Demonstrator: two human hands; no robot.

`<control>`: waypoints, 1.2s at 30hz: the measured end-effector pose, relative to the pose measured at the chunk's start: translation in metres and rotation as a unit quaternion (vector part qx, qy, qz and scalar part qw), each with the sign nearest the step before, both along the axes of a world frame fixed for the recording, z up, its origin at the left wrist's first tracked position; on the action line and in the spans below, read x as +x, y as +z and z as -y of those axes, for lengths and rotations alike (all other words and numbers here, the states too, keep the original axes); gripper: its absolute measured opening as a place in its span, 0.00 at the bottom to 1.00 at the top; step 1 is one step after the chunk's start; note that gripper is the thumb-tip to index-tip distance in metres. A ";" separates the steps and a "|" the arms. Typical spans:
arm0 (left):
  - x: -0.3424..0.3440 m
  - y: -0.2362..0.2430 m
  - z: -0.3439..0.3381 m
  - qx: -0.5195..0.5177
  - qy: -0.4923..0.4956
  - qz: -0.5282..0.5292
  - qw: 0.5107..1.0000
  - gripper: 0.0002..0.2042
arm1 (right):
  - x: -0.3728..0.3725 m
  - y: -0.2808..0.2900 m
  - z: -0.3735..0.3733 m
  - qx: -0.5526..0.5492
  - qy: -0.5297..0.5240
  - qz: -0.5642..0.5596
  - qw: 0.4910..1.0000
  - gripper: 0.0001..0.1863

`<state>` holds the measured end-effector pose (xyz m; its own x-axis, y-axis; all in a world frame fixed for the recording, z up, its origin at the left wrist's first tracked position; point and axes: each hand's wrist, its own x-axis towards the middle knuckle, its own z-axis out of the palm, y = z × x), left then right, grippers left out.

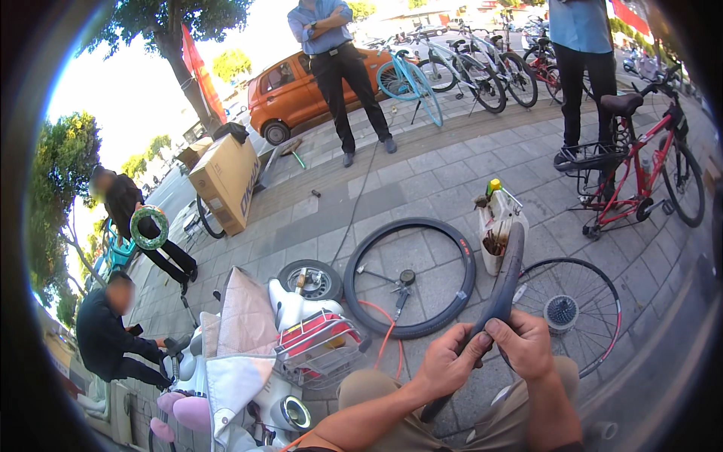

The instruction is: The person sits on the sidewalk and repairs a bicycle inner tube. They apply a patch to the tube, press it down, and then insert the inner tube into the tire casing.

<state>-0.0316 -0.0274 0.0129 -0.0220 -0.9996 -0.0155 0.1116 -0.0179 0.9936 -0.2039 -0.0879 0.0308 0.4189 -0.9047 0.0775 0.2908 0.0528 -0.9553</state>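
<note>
In front of my knees I hold a black bicycle tyre (509, 273), seen nearly edge-on and slanting up to the right. My left hand (456, 357) is closed around its lower part. Close beside it, my right hand (523, 343) grips the same stretch, thumb pressed on the rubber. My fingers hide part of the tyre there. A spoked wheel (620, 315) with a cassette (562, 312) lies on the paving to the right. Beyond my hands, another black tyre (354, 260) lies flat, with an inflator gauge (407, 277) inside its ring.
An orange hose (386, 343) runs across the paving. A white container (492, 262) of tools stands behind the held tyre. At left is a scooter with a wire basket (320, 340). A red bicycle (642, 162), a large carton (218, 181) and several people stand around.
</note>
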 end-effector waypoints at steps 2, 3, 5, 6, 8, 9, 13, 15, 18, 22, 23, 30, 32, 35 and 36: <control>0.001 -0.006 0.003 0.006 -0.002 -0.017 1.000 0.16 | 0.002 -0.010 0.003 -0.030 -0.021 -0.041 0.998 0.12; 0.003 -0.006 0.005 -0.001 0.000 -0.017 1.000 0.16 | 0.002 -0.013 0.006 -0.032 -0.028 -0.073 0.996 0.12; 0.004 -0.011 0.006 -0.017 0.004 -0.017 1.000 0.15 | 0.003 -0.020 0.008 -0.037 -0.045 -0.137 0.989 0.11; 0.007 -0.017 0.006 -0.017 -0.004 -0.026 1.000 0.15 | 0.004 -0.018 0.008 -0.034 -0.035 -0.131 0.990 0.12; 0.013 -0.022 0.012 -0.010 -0.002 -0.015 1.000 0.15 | 0.007 -0.014 0.007 -0.027 -0.015 -0.118 0.993 0.12; 0.012 -0.025 0.013 -0.001 -0.003 -0.015 1.000 0.15 | 0.007 -0.017 0.007 -0.022 -0.023 -0.107 0.994 0.12; 0.003 -0.026 0.016 0.020 0.005 -0.021 1.000 0.13 | 0.009 -0.024 0.003 -0.042 -0.063 -0.081 0.994 0.11; 0.001 -0.024 0.013 0.007 0.008 -0.022 1.000 0.13 | 0.011 -0.023 -0.001 -0.049 -0.085 -0.066 0.993 0.10; 0.000 -0.012 0.012 -0.043 -0.008 0.011 0.999 0.12 | 0.013 -0.026 -0.002 0.008 -0.091 0.016 0.996 0.10; 0.000 -0.012 0.013 -0.117 -0.011 0.028 0.993 0.10 | 0.016 -0.022 0.001 0.127 -0.047 0.142 0.981 0.10; 0.004 -0.011 0.015 -0.141 -0.001 0.055 0.988 0.09 | 0.019 -0.016 0.002 0.149 -0.039 0.152 0.976 0.10; 0.002 -0.030 0.024 -0.180 0.072 0.060 0.979 0.13 | 0.024 -0.032 0.012 0.075 -0.029 0.053 0.995 0.12; 0.001 -0.021 0.030 -0.175 0.068 0.031 0.982 0.15 | 0.017 -0.039 0.015 0.042 -0.047 0.033 0.997 0.12; 0.008 -0.030 0.027 -0.112 0.058 -0.022 0.992 0.15 | 0.028 -0.043 0.006 0.035 -0.051 0.019 0.998 0.13; 0.007 -0.031 0.028 -0.151 0.086 -0.022 0.985 0.15 | 0.028 -0.044 0.006 0.028 -0.051 0.014 0.998 0.13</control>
<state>-0.0248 -0.0553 -0.0177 0.1530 -0.9477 0.2800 0.1298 0.3001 0.9450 -0.1758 -0.0935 -0.0131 0.3229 -0.9458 0.0356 0.3239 0.0750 -0.9431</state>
